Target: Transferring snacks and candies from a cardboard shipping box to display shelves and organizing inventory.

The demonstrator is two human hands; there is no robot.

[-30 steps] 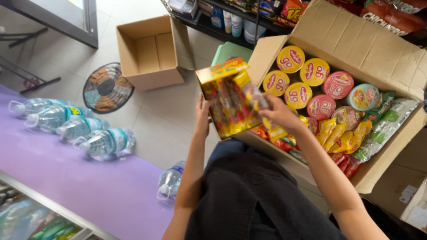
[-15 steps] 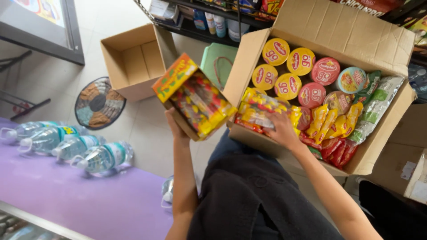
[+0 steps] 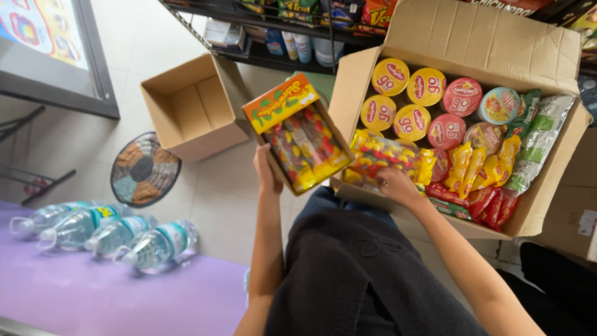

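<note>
Candy box [image 3: 298, 134] gripped in left hand [image 3: 266, 169], lowered; right hand [image 3: 393, 185] seemingly pinching candy bag [image 3: 385, 155].

Single head-worn view, looking steeply down over the wearer's torso at close range. It faces a tiled floor [image 3: 224, 205], with a large open carton [image 3: 547, 205] to the right and a purple surface [image 3: 93, 298] at lower left.

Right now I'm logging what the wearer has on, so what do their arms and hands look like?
Both forearms are bare, with no sleeve showing on either. The left hand and the right hand are bare too: no gloves, and no watch, ring or wristband can be made out.
</note>
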